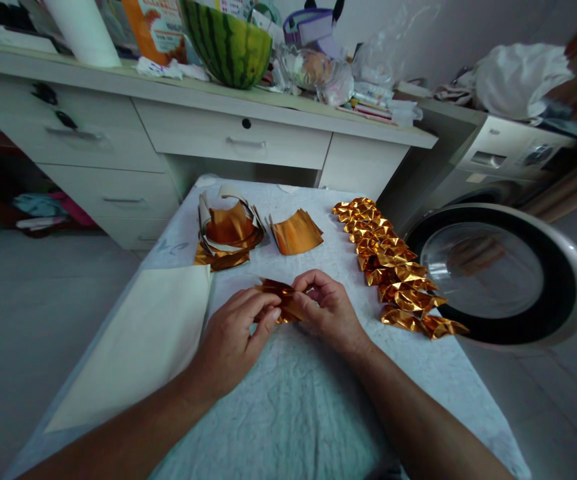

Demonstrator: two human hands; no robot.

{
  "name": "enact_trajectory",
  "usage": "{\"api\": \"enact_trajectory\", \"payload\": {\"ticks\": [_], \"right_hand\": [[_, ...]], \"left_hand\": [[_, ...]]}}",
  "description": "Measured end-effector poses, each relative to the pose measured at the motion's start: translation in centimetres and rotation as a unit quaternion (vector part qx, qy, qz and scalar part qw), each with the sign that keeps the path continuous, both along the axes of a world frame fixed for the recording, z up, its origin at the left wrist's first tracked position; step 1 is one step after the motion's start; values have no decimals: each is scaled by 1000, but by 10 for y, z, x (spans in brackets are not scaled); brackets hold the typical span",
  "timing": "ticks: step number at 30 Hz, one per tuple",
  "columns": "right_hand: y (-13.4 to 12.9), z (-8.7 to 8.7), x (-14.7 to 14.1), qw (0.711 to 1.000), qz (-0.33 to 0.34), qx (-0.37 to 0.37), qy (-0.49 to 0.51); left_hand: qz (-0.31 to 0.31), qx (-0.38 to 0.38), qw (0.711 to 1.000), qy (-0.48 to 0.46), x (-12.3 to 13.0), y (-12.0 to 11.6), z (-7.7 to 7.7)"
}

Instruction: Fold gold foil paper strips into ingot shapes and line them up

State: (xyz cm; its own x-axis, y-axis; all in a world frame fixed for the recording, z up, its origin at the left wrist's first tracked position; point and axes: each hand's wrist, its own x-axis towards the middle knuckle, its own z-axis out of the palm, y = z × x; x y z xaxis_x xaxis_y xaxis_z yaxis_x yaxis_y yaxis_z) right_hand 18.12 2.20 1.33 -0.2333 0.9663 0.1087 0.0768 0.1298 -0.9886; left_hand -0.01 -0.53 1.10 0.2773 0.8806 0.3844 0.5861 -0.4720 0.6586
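Between my two hands, low over the covered table, is a sheet of gold foil paper (288,308), partly bent. My left hand (241,330) pinches its left side between thumb and fingers. On the right side, my right hand (329,308) grips the sheet near its upper edge with thumb and curled fingers. Just beyond my hands lies a small curved stack of gold foil paper (298,233). Left of that stands a larger curled bundle of gold and white sheets (231,230). Folded gold foil pieces (393,260) lie in a long row to the right.
A large cream paper sheet (138,340) covers the table's left side. An open washing machine door (498,267) juts close to the right edge. Behind the table runs a white desk with drawers (238,133), carrying a cut watermelon (228,47) and clutter.
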Motion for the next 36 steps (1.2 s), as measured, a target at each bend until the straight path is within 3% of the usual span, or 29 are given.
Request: {"api": "enact_trajectory", "payload": {"ticks": [5,12,18,20,25,27,31,36], "right_hand": [[-4,4,-2,998,44,32,-34],[-6,11,2,988,121,90,-17],[-8,12,2,985,136,106,-13],[-7,11,2,989,118,92,-23],[1,2,7,994,-60,60,-66],[4,-2,8,992,-90,53,-67],[6,-5,8,999,-32,-39,10],[6,-3,7,985,40,-124,114]], "left_hand": [[-7,-58,997,-47,1,1,4],[42,-74,994,-73,-2,1,10],[75,-71,992,-68,-3,-1,12],[82,-88,990,-69,-4,-2,12],[91,-115,985,-93,-5,-4,11],[77,-111,985,-105,-6,-5,9],[60,-119,980,-147,-9,-5,6],[74,-135,965,-211,-10,-3,2]]}}
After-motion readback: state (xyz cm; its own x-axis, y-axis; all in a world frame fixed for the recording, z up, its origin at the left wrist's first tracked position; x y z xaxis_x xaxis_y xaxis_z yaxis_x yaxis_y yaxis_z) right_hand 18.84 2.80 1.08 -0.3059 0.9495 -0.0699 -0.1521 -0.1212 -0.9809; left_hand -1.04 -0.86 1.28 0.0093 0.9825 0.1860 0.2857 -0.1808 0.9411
